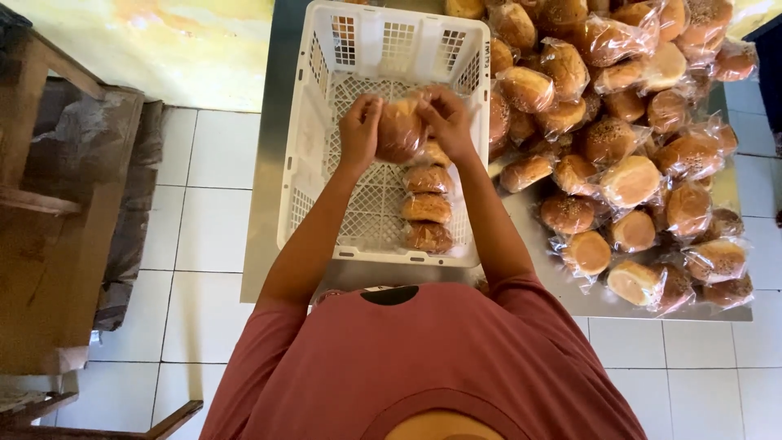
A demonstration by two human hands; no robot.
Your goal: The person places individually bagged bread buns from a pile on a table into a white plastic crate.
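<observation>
Steel table [269, 204] on white-tiled floor [208, 236]

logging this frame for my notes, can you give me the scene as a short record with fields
view: head camera looking down at the hands
left hand: grip on the left side of a bagged bun, over the crate
right hand: grip on the right side of the same bun
crate: white plastic lattice crate on a steel table
in crate: row of wrapped buns along the right side
right of crate: big pile of wrapped buns on the table
floor: white tiles
left edge: wooden furniture
</observation>
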